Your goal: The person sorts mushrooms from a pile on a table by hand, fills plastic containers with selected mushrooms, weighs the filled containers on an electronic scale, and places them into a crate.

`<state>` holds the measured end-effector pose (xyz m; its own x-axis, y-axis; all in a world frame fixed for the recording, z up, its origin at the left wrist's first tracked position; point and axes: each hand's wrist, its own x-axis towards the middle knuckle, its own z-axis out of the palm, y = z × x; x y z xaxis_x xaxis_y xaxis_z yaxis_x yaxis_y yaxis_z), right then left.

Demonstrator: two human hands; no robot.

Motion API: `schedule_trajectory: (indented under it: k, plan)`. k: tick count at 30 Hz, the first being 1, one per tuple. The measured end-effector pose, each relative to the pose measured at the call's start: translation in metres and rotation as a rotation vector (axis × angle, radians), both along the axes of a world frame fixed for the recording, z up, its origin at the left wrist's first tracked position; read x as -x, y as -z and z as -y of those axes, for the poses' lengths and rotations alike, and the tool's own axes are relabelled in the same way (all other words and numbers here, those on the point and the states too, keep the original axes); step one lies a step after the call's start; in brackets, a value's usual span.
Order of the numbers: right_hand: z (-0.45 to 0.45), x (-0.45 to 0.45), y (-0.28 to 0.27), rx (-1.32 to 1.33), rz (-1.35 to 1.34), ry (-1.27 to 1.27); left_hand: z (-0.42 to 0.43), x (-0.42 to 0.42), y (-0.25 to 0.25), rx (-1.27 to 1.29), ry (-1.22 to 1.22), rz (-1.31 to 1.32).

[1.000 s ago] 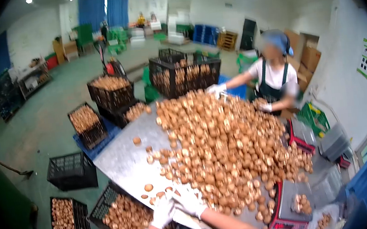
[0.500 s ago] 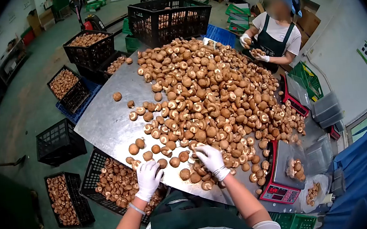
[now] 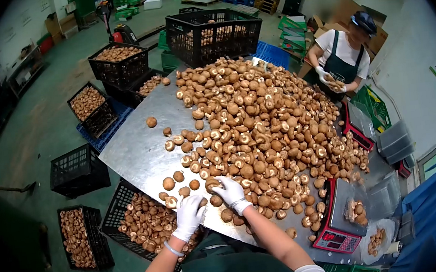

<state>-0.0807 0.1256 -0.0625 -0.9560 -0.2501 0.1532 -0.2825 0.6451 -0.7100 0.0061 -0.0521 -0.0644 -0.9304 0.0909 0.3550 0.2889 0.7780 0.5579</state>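
Observation:
White gloves cover both my hands at the near edge of the metal table [image 3: 129, 150]. My left hand [image 3: 188, 217] is closed round a brown mushroom [image 3: 202, 202], which shows at its fingertips. Just to the right, my right hand [image 3: 230, 193] has its fingers closed on another mushroom [image 3: 212, 185]. Loose mushrooms lie around both hands, and a large mushroom pile [image 3: 265, 126] covers the middle and right of the table. Below the table's left edge, a black crate [image 3: 112, 213] holds many mushrooms, close to my left hand.
A red scale [image 3: 335, 238] with a clear box of mushrooms stands at the right, a second scale [image 3: 355, 129] behind it. A co-worker [image 3: 345, 61] holds mushrooms across the table. Black crates [image 3: 78, 172] stand at the left, another [image 3: 213, 35] at the far end.
Since half a second ago my hands have come closer together, my right hand moving left onto a mushroom. The co-worker's hands have come together. The whole view has shifted slightly.

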Motion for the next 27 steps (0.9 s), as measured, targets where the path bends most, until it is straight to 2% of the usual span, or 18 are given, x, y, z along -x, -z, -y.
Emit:
schedule_trajectory:
  k: [2, 3, 4, 6, 7, 10, 12, 13, 16, 20, 27]
  plan:
    - [-0.007, 0.0, -0.006, 0.23, 0.285, 0.05, 0.005, -0.004, -0.004, -0.457, -0.13, 0.167]
    - [-0.009, 0.001, -0.002, 0.377, 0.31, 0.062, 0.008, -0.003, -0.02, -0.87, -0.206, 0.348]
    - [-0.007, -0.005, -0.016, 0.522, 0.4, 0.067, 0.018, 0.0, -0.018, -1.072, -0.217, 0.42]
    - [-0.003, -0.014, -0.018, 0.465, 0.402, 0.022, 0.042, 0.004, -0.016, -1.524, -0.28, 0.618]
    - [0.002, -0.021, -0.045, 0.224, 0.454, -0.047, 0.048, 0.004, -0.021, -1.637, -0.261, 0.598]
    - [0.017, -0.047, -0.051, 0.198, 0.479, -0.32, 0.06, 0.001, -0.018, -1.715, -0.177, 0.57]
    - [0.02, -0.061, -0.046, 0.333, 0.514, -0.417, 0.061, -0.001, -0.021, -1.742, -0.171, 0.538]
    - [0.019, -0.064, -0.041, 0.249, 0.481, -0.432, 0.062, -0.003, -0.022, -1.756, -0.184, 0.555]
    - [0.01, -0.065, -0.036, 0.081, 0.436, -0.388, 0.066, -0.005, -0.016, -1.81, -0.201, 0.542]
    - [-0.014, -0.067, -0.04, 0.07, 0.417, -0.389, 0.077, -0.01, 0.0, -1.864, -0.156, 0.55]
    - [-0.044, -0.071, -0.042, 0.05, 0.52, -0.317, 0.093, -0.016, 0.013, -1.777, -0.15, 0.622]
